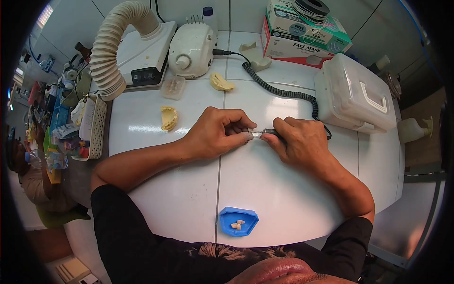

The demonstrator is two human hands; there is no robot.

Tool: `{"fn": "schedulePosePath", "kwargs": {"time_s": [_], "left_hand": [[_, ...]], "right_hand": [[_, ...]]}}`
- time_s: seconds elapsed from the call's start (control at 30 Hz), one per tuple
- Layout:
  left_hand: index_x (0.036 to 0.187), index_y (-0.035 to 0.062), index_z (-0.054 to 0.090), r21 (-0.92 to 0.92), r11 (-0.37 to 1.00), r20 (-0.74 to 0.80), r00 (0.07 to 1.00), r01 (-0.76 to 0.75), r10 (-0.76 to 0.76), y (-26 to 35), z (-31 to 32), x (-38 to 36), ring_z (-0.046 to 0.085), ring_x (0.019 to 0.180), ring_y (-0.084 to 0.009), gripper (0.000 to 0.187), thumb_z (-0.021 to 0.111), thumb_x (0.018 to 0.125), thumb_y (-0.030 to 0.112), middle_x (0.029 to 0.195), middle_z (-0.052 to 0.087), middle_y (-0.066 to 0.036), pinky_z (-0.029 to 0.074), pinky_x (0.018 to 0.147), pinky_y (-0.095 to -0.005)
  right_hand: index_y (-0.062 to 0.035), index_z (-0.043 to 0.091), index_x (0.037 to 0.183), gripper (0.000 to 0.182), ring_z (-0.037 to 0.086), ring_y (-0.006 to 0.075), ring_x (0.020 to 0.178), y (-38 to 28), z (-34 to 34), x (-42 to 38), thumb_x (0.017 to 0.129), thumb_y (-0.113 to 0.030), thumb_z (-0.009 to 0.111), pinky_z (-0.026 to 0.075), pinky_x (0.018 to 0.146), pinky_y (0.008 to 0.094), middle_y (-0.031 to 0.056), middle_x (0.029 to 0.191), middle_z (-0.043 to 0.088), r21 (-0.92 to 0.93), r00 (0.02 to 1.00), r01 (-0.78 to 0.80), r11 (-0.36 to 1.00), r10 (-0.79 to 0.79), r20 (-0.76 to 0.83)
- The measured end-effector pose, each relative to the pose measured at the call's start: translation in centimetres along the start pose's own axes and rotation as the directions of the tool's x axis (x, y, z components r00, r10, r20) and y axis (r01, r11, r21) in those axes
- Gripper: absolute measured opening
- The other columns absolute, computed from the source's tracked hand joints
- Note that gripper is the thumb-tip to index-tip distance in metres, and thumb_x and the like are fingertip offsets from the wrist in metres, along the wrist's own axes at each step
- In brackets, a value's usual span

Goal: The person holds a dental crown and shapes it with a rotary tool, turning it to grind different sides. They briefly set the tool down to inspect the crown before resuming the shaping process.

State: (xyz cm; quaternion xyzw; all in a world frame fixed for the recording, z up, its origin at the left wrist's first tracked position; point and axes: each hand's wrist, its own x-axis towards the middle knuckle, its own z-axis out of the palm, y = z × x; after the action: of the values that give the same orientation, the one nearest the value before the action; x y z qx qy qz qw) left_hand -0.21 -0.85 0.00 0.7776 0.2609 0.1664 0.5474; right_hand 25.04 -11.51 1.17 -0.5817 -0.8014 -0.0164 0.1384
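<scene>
Both hands meet over the middle of the white table [189, 213]. Left hand [213, 132]: fingers bent, thumb and fingertips pinching a small piece [252, 131]; its shape is too small to tell. Right hand [302, 144]: fingers closed round a dark handpiece [272, 132], its thin metal tip directed left, at the piece. Whether tip and piece touch, cannot tell.

A coiled cord [283, 93] runs from the white control unit [191, 51] at the far side, curving right and then near, to beside the right hand. Left of the unit: a white box [146, 57] with a dark display, and a ribbed hose [106, 52] arching over it, open end down. Just near of the unit, a small clear container [173, 88]. Two yellow casts, one [221, 82] farther off and right of the container, the other [169, 118] nearer and left, beyond the left forearm.

Near edge: a blue tray [226, 228] holding a few tooth-coloured bits [238, 224]. Far right: glove and mask boxes [298, 40] stacked, a spool [312, 6] on top; nearer, a translucent case [357, 94], handle up, with a bottle [411, 130] to its right. Left: a filled basket [99, 128]; beyond it, another person [40, 182] sits.
</scene>
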Motion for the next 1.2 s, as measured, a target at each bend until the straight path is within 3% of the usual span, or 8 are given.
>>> {"fn": "schedulePosePath", "kwargs": {"time_s": [0.73,1.2], "left_hand": [[0.124,-0.0016,0.079,-0.014,0.999,-0.007,0.999,-0.032,0.032,-0.07,0.11,-0.20,0.072,0.087,-0.0087,0.025,0.081,0.103,0.011,0.100,0.081,-0.008,0.059,0.079,-0.0261],[0.110,-0.0005,0.074,0.010,0.999,-0.031,0.999,-0.039,0.039,-0.21,0.15,-0.08,0.072,0.084,-0.0102,0.023,0.085,0.097,0.015,0.097,0.081,-0.008,0.057,0.074,-0.0270]], "right_hand": [[-0.0073,0.073,0.087,0.048,0.068,0.0300,0.053,0.22,-0.26,-0.13,0.105,-0.052,0.072,0.051,0.049,0.0451,0.0093,0.068,0.071,0.014,1.000,-0.015,1.000,0.014,0.016],[-0.0079,0.072,0.087,0.047,0.066,0.0298,0.050,0.33,0.02,-0.22,0.105,-0.051,0.073,0.050,0.048,0.0448,0.0078,0.066,0.069,0.025,1.000,0.002,1.000,-0.002,-0.008]]}}
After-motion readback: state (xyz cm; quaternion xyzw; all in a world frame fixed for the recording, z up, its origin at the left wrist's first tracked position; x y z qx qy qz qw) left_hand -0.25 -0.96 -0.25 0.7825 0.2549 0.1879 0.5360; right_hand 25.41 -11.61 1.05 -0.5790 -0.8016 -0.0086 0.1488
